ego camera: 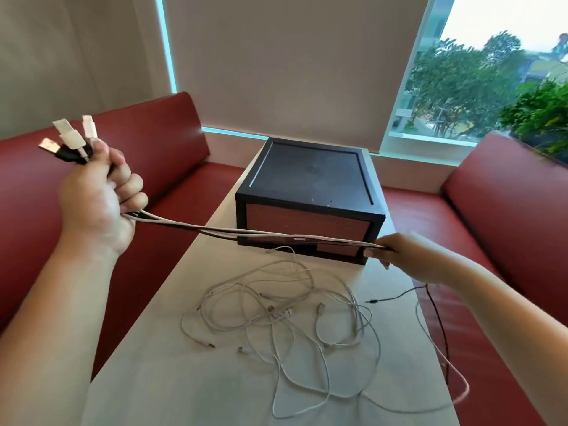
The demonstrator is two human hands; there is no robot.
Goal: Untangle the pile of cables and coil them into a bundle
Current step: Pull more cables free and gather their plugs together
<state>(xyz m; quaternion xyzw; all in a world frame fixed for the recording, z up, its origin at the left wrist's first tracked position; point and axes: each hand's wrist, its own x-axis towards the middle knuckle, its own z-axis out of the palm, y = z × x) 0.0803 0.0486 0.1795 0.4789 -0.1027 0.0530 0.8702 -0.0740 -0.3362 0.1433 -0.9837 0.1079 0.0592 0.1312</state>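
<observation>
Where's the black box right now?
In the head view, the black box sits at the far end of the white table, just beyond the loose cables.

Head-worn view looks forward and down along the table (153,379) toward the window (461,87).

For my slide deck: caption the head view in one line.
Left hand and right hand hold a cable bunch taut above the tangled pile on the table.
</observation>
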